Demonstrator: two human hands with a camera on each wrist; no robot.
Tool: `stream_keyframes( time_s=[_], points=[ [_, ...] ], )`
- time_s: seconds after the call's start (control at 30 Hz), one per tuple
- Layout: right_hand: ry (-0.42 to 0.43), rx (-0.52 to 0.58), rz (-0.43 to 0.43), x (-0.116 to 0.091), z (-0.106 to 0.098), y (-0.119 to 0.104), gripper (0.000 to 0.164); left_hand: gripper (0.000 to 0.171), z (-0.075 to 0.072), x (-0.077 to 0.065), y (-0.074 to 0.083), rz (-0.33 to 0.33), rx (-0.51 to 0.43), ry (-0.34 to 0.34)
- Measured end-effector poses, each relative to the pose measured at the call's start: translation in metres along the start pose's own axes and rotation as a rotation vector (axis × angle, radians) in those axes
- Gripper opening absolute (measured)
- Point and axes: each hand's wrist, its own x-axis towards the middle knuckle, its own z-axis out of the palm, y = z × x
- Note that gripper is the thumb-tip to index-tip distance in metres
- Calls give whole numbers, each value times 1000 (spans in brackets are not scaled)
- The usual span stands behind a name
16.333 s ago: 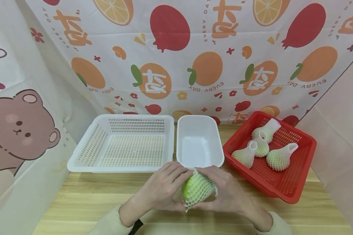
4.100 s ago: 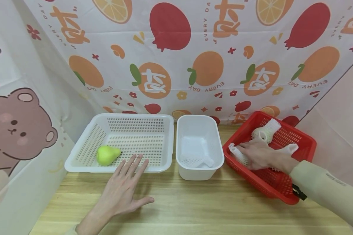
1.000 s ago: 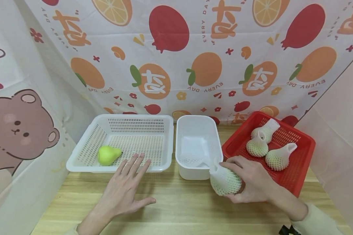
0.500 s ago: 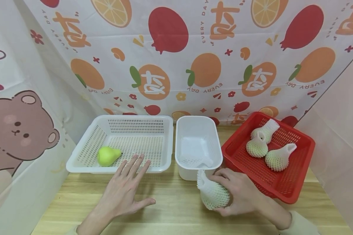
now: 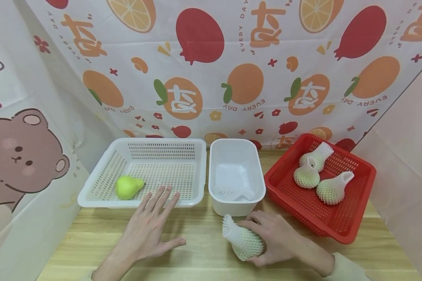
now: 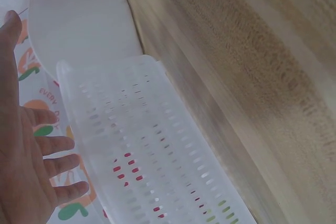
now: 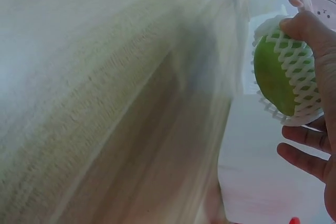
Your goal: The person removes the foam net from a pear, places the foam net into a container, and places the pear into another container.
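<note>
My right hand [image 5: 276, 240] grips a pear [image 5: 245, 244] in a white foam net above the table, in front of the white bin. The right wrist view shows the green skin of this pear [image 7: 273, 74] where the net gapes. At the left, my left hand [image 5: 149, 230] is spread with straight fingers, its fingertips at the front rim of the white basket [image 5: 91, 201]. A bare green pear [image 5: 128, 187] lies in that basket. Three netted pears [image 5: 332, 189] sit in the red basket [image 5: 355, 230] on the right.
Between the two baskets stands a white bin [image 5: 232, 175] with an empty foam net [image 5: 233, 194] at its bottom. The wooden table [image 5: 197, 261] runs along the front. A fruit-print curtain [image 5: 211, 86] hangs close behind the containers.
Earlier both hands held a half-netted pear. The bare pear now lies in the white basket and a net in the bin. My right hand has carried another netted pear leftward from the red basket.
</note>
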Motion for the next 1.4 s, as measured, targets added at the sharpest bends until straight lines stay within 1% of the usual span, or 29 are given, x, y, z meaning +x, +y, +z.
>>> stream_keyframes(
  time_s=[0.23, 0.47, 0.63, 0.73, 1.2, 1.3, 1.4],
  points=[
    [-62, 0, 7, 0, 9, -2, 92, 112, 0, -1, 0, 1, 0, 3],
    [-104, -3, 20, -1, 15, -4, 92, 112, 1, -2, 0, 5, 5, -5],
    [-162, 4, 45, -2, 16, -4, 90, 112, 1, -2, 0, 12, 6, 11],
    [-183, 7, 55, -1, 17, -5, 89, 113, 1, -2, 0, 13, 7, 18],
    [-177, -3, 59, -2, 23, -6, 87, 113, 3, -4, 1, 12, -1, 17],
    [-156, 2, 51, -2, 22, -7, 88, 112, 2, -3, 2, 14, -2, 15],
    [-108, 23, 35, -2, 20, -7, 90, 112, 2, -2, 3, 24, -11, 16]
  ],
)
